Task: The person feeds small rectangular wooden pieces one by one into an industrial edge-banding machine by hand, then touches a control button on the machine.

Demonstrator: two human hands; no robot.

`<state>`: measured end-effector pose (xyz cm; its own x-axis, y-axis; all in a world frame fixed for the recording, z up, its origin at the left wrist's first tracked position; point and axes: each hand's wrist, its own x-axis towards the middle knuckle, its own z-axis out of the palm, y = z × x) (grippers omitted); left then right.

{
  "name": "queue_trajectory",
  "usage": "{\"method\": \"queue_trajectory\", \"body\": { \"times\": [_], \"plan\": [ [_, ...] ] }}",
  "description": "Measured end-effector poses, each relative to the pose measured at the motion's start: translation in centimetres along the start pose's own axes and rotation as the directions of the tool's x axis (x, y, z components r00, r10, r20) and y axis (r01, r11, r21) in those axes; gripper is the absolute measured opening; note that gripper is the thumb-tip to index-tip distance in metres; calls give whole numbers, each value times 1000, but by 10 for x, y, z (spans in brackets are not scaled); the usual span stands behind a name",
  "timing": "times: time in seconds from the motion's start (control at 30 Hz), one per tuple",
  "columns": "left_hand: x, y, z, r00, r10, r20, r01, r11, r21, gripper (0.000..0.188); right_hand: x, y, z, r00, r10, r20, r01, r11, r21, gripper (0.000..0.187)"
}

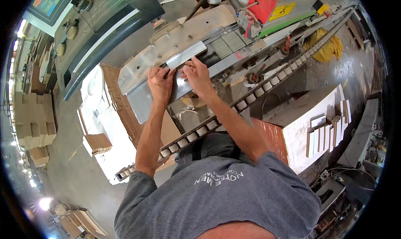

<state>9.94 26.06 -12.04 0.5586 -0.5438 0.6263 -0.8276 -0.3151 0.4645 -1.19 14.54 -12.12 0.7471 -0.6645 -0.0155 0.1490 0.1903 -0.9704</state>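
A narrow, pale grey panel (186, 55) lies along the bed of a long machine (196, 32), in front of its guide plate. My left hand (161, 83) is closed at the panel's left end, thumb and bent fingers pinched together. My right hand (197, 77) is a little to the right, its fingers curled against the panel's near edge. The undersides of both grips are hidden. Below my hands, a smooth metal table plate (144, 99) slopes toward the lower left.
A roller rail (250, 98) crosses diagonally between my body and the machine. White-topped stacks of boards (112, 134) stand at left. On the right, cut strips (328, 132) lie on a white-sided block (298, 134). A red guard (262, 5) and yellow bag (328, 47) are farther off.
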Motion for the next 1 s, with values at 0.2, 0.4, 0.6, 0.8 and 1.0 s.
{"method": "queue_trajectory", "body": {
  "times": [0.2,0.4,0.6,0.8,1.0],
  "plan": [
    [16,24,26,998,-29,48,27,999,33,15,18,-14,-28,996,13,-92,-30,981,-192,15],
    [40,51,70,994,-21,104,14,998,64,16,47,-12,-72,979,-36,-202,-1,984,-177,17],
    [60,79,113,988,-6,153,-8,996,91,17,69,-18,-116,961,-69,-268,-2,967,-253,13],
    [82,104,154,980,33,198,-47,997,67,20,53,-20,-137,812,-506,-292,346,819,-458,41],
    [102,130,189,958,21,286,-46,996,79,26,-40,-69,-143,957,-250,-146,192,925,-326,40]
  ]
}}
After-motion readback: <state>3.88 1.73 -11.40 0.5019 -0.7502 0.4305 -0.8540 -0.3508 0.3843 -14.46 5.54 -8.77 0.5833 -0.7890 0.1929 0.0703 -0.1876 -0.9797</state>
